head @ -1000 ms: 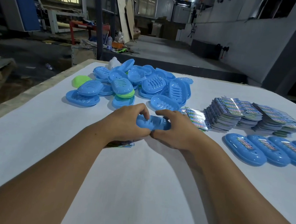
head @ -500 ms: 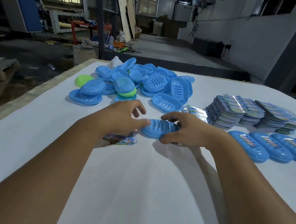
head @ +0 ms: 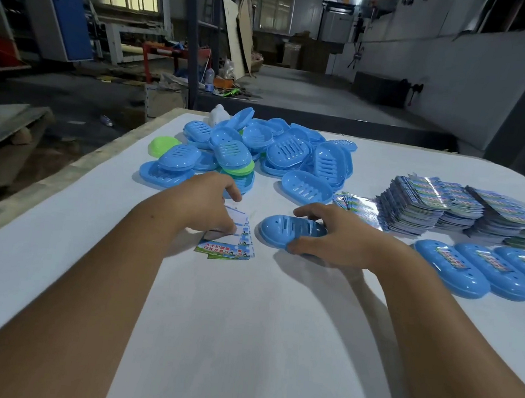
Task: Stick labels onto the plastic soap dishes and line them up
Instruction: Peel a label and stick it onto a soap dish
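Observation:
My right hand (head: pixel 335 235) grips a blue slotted soap dish (head: pixel 287 230) lying upside down on the white table (head: pixel 241 326), thumb at its near edge and fingers over its far edge. To its left, my left hand (head: pixel 209 203) pinches the top label of a small fanned stack of printed labels (head: pixel 230 247). A heap of unlabelled blue dishes (head: pixel 278 155), with a few green ones, lies behind my hands. At the right, a row of labelled blue dishes (head: pixel 480 270) lies side by side.
Tall stacks of label sheets (head: pixel 448 205) stand at the right, behind the labelled row. A few loose labels (head: pixel 354 205) lie beside them. The table's left edge (head: pixel 63 174) runs diagonally, with workshop floor and clutter beyond.
My left hand has let go of the blue dish and moved left onto the small label stack. My right hand has kept the dish and shifted it slightly right.

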The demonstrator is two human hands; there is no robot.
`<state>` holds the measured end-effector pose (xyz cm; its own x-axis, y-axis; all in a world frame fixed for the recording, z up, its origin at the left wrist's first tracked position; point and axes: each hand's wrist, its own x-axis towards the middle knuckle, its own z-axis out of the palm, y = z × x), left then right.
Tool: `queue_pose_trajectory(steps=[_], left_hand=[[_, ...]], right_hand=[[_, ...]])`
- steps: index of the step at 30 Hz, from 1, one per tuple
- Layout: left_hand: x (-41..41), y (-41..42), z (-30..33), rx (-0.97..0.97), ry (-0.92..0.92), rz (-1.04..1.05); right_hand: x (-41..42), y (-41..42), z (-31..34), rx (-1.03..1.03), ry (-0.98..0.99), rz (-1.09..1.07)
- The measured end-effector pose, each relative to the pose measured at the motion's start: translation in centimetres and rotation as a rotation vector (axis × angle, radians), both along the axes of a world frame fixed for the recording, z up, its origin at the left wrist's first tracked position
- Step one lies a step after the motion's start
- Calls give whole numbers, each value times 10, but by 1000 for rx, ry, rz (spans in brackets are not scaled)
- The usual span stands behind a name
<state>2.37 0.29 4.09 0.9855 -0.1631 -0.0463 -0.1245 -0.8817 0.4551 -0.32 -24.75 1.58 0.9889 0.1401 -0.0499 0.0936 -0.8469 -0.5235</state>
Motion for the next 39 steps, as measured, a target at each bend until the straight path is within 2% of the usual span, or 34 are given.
queue_pose_trajectory(steps=[4,7,11,14,18,21,25,30,39], left_hand=[[4,2,-1,-115,35,62],[6,3,0,-134,29,23],[3,1,1,-244,21,-27],[3,-2,4,-423,-15,-59],[3,-7,4,-680,-115,-43],[4,-13,2,-795,-127,10],[5,-19,-1,-857,-67,42],[-2,-26,-6,-716,11,-36],[-6,-32,-8,-716,33,-58]], right_hand=[[-1,2,0,16,-12,2],[-3,2,0,29,-66,6],[-4,10,-2,106,-259,14],[-3,22,-3,216,-364,8],[-2,30,-1,450,-290,15],[-3,31,-1,508,-206,51],[-2,29,2,535,-273,-30],[1,23,5,613,-321,-128],[1,23,5,624,-318,-154]])
